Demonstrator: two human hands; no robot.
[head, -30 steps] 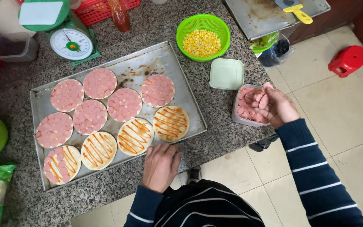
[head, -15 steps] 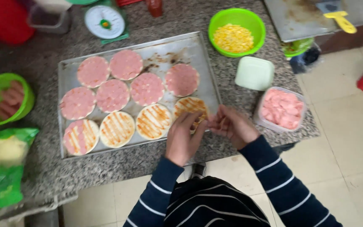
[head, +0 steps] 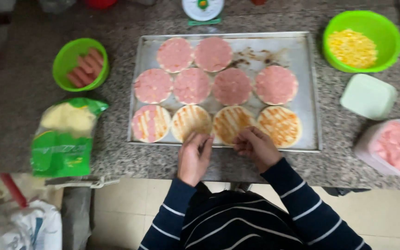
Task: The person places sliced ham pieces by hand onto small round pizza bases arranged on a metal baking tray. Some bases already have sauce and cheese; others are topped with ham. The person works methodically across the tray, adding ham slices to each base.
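Sauce-striped round pizza bases [head: 230, 124] lie in the near row of the flat metal baking tray [head: 312, 92] on the speckled stone table [head: 24, 88]. Left hand [head: 194, 156] and right hand [head: 256, 147] rest at the tray's near edge, fingers curled; whether they grip anything cannot be told.

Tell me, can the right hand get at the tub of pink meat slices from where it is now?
Probably yes: the right hand sits at the tray's near edge, and only bare counter lies between it and the tub, which is uncovered.

the scale [head: 203, 9] and pink-filled tub [head: 394, 148] are cut off by the frame's edges.
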